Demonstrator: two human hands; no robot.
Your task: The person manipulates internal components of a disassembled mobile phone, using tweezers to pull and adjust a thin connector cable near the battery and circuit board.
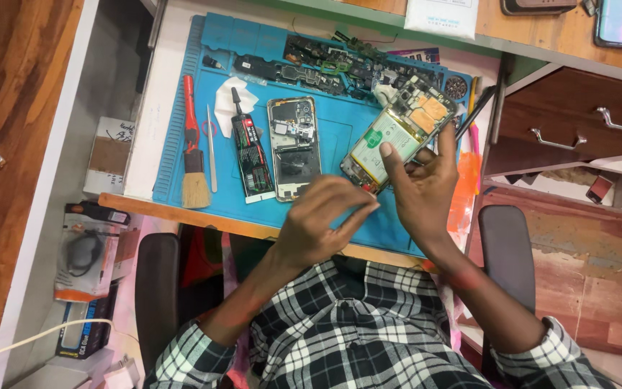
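I am gripping the opened phone (pixel 397 137) in my right hand (pixel 422 191) above the blue mat (pixel 340 216); my left hand (pixel 322 216) is pinching at its lower edge; its back cover is already off, battery exposed.

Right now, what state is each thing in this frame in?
Opened phone: back off, battery showing, held tilted by the right hand.
Left hand: fingers pinched by the phone's lower corner; what it holds is too small to tell.
Back cover: flat on the blue mat, inside up.
Glue tube: lying, capped.
Brush: lying flat.
Drawer: pulled open.
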